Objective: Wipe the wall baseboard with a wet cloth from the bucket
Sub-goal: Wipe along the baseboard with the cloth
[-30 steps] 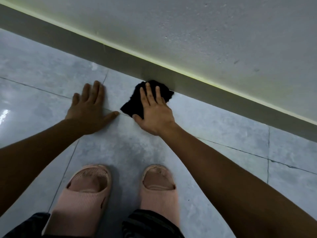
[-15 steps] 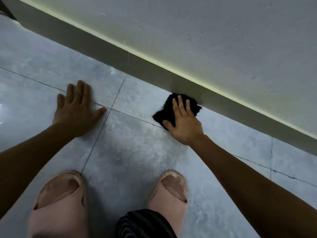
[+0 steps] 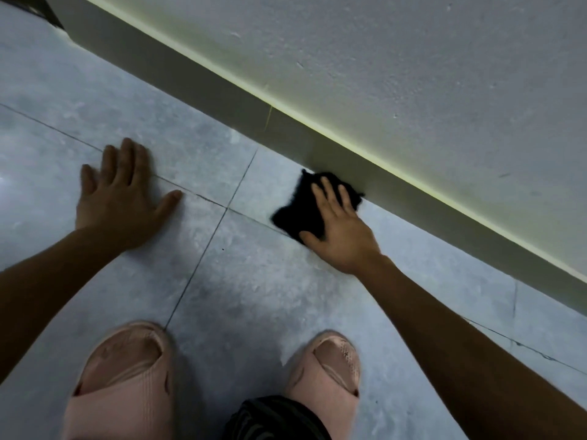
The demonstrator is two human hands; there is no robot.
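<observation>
Left hand (image 3: 122, 201) is laid flat on the grey floor tile (image 3: 247, 281), palm down, fingers spread, thumb pointed toward the tile joint. Nothing is held in it; it is open and only propped on the floor, across a grout line (image 3: 203, 258).

Two pink slippers are seen at the bottom edge: left slipper (image 3: 124, 385) just left of the grout line's lower end, right slipper (image 3: 327, 369) below the right forearm. A strip of dark striped fabric (image 3: 276, 420) is visible between them at the frame edge.

Black cloth (image 3: 301, 208) is located right of centre, on the floor at the foot of the baseboard (image 3: 222, 93). Its far edge is pushed up against the baseboard face where baseboard meets tile. Cloth is bunched, not folded; wetness cannot be told.

Right hand (image 3: 341, 231) is pressed flat on top of the cloth, fingers extended toward the baseboard, thumb lying along the cloth's near edge. The cloth is pinned under palm and fingers rather than pinched; no closed fist is formed.

Baseboard is run diagonally from upper left to lower right, with a pale yellow-green strip (image 3: 349, 147) along its top edge. Textured light wall (image 3: 413, 74) is seen above it. Some motion blur is present around both hands.
</observation>
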